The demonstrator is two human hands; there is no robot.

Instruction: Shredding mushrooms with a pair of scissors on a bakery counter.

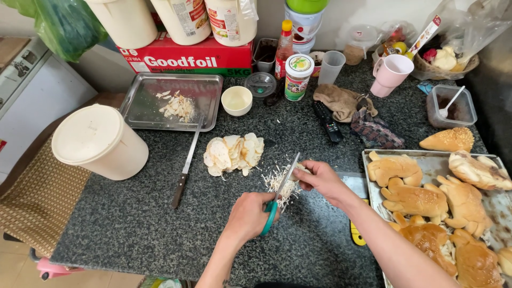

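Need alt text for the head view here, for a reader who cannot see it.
Over a dark speckled counter, the left hand works teal-handled scissors while the right hand holds a pale slice over a heap of shreds. Pale slices, a knife and a tray of shaped buns lie nearby.

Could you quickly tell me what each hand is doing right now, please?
Left hand: closed on the scissors.
Right hand: pinching a pale slice at the blades.

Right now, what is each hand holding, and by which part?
Left hand: scissors, by the teal handles. Right hand: a pale slice, pinched at its end.
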